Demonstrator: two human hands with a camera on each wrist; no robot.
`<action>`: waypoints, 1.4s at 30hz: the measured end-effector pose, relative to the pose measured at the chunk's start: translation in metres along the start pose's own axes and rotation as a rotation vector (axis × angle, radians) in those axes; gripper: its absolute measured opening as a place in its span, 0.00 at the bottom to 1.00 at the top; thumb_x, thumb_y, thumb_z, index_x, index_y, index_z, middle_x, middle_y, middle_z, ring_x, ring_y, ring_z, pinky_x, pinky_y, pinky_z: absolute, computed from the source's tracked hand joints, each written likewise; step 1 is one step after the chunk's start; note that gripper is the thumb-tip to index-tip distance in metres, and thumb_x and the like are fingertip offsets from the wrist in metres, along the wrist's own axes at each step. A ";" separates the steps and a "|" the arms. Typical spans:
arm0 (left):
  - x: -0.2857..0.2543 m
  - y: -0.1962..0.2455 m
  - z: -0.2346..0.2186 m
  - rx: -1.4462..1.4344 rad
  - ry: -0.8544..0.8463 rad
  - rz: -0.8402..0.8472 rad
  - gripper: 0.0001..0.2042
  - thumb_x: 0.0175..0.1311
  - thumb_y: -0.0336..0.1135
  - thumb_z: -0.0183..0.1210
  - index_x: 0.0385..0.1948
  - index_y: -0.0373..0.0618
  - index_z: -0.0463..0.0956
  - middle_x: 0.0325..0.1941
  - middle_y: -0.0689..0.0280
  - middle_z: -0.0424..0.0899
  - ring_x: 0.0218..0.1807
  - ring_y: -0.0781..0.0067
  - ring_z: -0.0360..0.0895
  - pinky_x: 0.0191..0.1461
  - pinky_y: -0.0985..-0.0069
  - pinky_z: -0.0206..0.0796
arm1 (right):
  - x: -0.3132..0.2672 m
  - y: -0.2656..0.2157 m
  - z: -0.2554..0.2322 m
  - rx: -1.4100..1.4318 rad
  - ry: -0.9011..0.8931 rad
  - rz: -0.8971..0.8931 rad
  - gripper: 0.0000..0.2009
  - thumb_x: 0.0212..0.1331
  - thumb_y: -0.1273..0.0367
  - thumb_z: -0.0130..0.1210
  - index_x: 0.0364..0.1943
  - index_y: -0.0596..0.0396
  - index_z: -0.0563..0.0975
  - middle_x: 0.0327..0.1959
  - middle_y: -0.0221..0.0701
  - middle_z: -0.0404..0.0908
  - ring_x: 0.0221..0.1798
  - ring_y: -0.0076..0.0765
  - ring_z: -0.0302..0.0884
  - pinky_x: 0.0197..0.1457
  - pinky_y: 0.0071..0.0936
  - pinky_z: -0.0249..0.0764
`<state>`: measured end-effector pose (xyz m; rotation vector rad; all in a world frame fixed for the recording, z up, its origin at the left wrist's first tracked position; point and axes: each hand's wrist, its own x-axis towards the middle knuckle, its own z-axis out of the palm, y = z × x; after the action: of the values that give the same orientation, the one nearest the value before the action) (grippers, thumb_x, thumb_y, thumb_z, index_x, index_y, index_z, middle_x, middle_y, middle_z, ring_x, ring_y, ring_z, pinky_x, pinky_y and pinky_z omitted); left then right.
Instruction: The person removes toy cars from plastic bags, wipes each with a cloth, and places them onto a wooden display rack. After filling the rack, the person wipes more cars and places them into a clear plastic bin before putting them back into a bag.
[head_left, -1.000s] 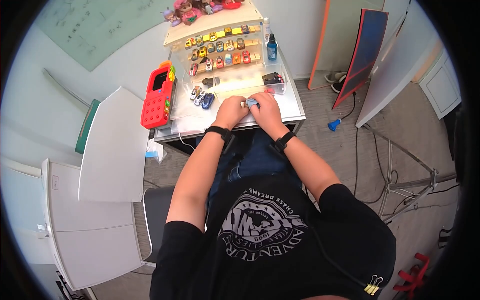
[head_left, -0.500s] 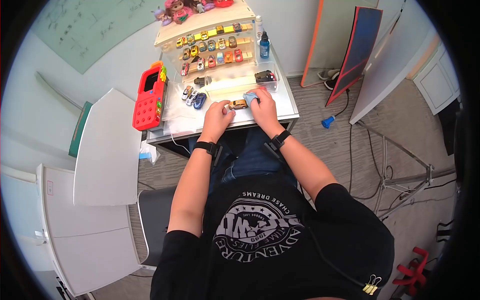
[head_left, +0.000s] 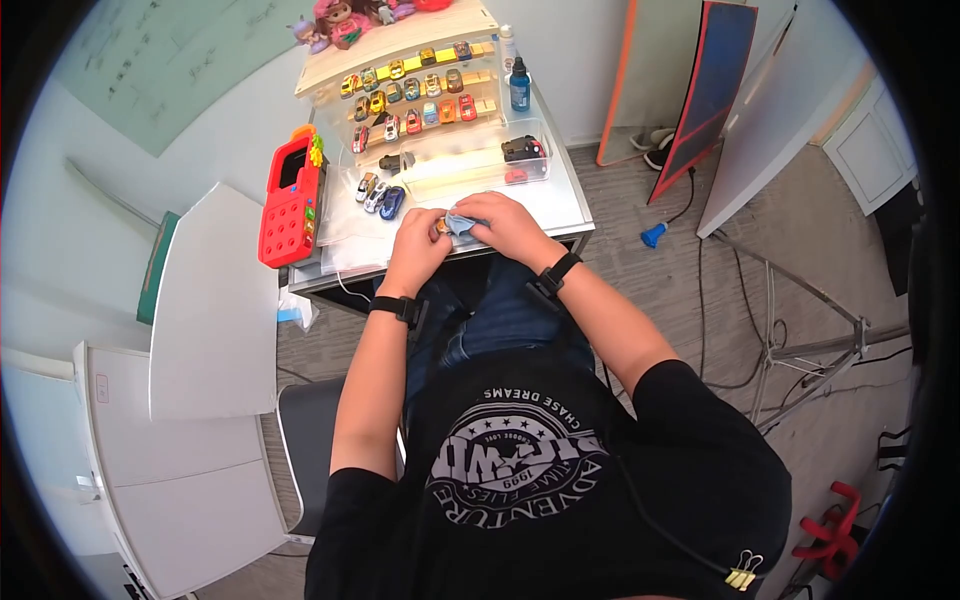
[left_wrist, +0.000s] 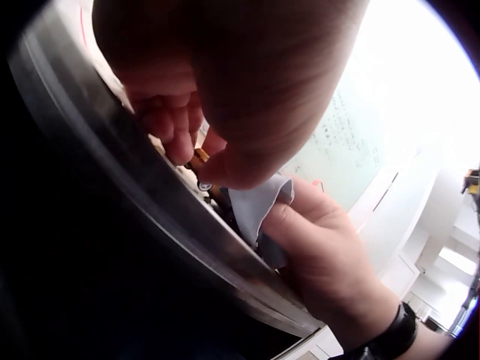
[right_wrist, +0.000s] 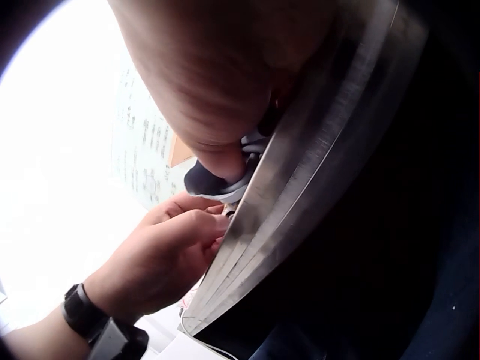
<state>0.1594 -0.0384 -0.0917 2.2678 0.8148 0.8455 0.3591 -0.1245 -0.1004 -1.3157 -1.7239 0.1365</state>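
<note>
My left hand [head_left: 418, 245] grips a small orange toy car [head_left: 441, 227] at the front edge of the table. In the left wrist view a wheel and part of the car's orange body [left_wrist: 202, 156] show between the fingers and thumb. From the other side, my right hand [head_left: 508, 222] pinches a blue-grey cloth [head_left: 461, 224] and holds it against the car. Most of the car is hidden by the fingers and the cloth. Behind the left hand, three toy cars [head_left: 378, 196], the nearest one blue, stand side by side on the table.
A stepped rack [head_left: 483, 108] bears rows of toy cars behind the hands. In front of it, a clear tray [head_left: 470, 178] holds a black toy vehicle [head_left: 522, 150]. A red toy case [head_left: 289, 210] stands left; a blue bottle [head_left: 520, 86] stands at the back right.
The car stood on the table half a second ago, with the left hand beside it. Now the left hand grips it, and the right hand has moved left, bringing the cloth onto it.
</note>
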 end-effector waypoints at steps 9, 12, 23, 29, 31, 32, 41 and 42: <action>0.007 -0.007 -0.042 0.102 -0.222 -0.070 0.15 0.55 0.32 0.74 0.45 0.39 0.86 0.39 0.56 0.84 0.35 0.64 0.83 0.44 0.69 0.77 | 0.002 -0.002 0.001 -0.041 -0.142 -0.091 0.19 0.56 0.73 0.64 0.53 0.48 0.86 0.55 0.31 0.88 0.54 0.43 0.83 0.61 0.39 0.78; 0.022 -0.001 -0.036 0.132 -0.286 -0.078 0.15 0.54 0.33 0.75 0.42 0.39 0.88 0.37 0.56 0.85 0.36 0.62 0.84 0.44 0.68 0.77 | -0.001 0.003 0.004 -0.003 -0.034 -0.028 0.13 0.57 0.71 0.64 0.47 0.50 0.87 0.49 0.31 0.89 0.52 0.44 0.83 0.59 0.39 0.78; 0.070 0.037 0.057 0.342 -0.225 0.136 0.08 0.57 0.31 0.65 0.33 0.37 0.85 0.37 0.47 0.85 0.42 0.44 0.84 0.49 0.57 0.76 | -0.012 0.020 -0.034 -0.283 0.187 0.170 0.06 0.50 0.69 0.61 0.29 0.57 0.82 0.35 0.41 0.83 0.43 0.53 0.81 0.50 0.47 0.78; 0.078 0.070 0.108 0.263 -0.118 0.110 0.10 0.59 0.28 0.60 0.40 0.35 0.84 0.43 0.45 0.84 0.46 0.40 0.83 0.52 0.52 0.75 | -0.018 0.037 -0.088 -0.315 0.075 0.230 0.09 0.53 0.71 0.60 0.36 0.61 0.84 0.36 0.46 0.84 0.45 0.58 0.82 0.52 0.48 0.79; 0.070 0.064 0.110 0.246 -0.086 0.091 0.12 0.59 0.30 0.62 0.44 0.36 0.83 0.45 0.47 0.84 0.48 0.41 0.82 0.54 0.53 0.75 | -0.023 0.034 -0.090 -0.242 0.133 0.202 0.11 0.55 0.72 0.60 0.40 0.61 0.85 0.42 0.48 0.86 0.49 0.58 0.83 0.56 0.46 0.79; 0.061 0.058 0.101 0.173 -0.061 0.135 0.16 0.58 0.34 0.66 0.47 0.37 0.83 0.46 0.47 0.84 0.50 0.43 0.82 0.57 0.55 0.74 | -0.024 0.029 -0.091 -0.193 0.109 0.227 0.12 0.56 0.72 0.60 0.44 0.60 0.85 0.46 0.48 0.86 0.51 0.58 0.83 0.58 0.45 0.79; -0.009 0.008 -0.002 0.272 -0.004 0.005 0.30 0.55 0.45 0.76 0.56 0.35 0.80 0.50 0.54 0.81 0.54 0.51 0.80 0.60 0.62 0.73 | -0.041 0.049 -0.078 0.210 0.480 0.551 0.11 0.70 0.76 0.55 0.51 0.58 0.85 0.44 0.27 0.87 0.44 0.21 0.81 0.50 0.22 0.76; -0.015 0.006 -0.006 0.272 0.033 0.018 0.29 0.55 0.44 0.76 0.55 0.35 0.81 0.49 0.55 0.81 0.53 0.52 0.80 0.57 0.61 0.74 | -0.042 0.052 -0.078 0.205 0.483 0.535 0.11 0.70 0.76 0.55 0.51 0.58 0.85 0.43 0.26 0.87 0.44 0.19 0.80 0.50 0.22 0.76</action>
<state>0.1484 -0.0510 -0.0893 2.5050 0.9768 0.8234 0.4505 -0.1693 -0.1118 -1.4805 -0.9088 0.2676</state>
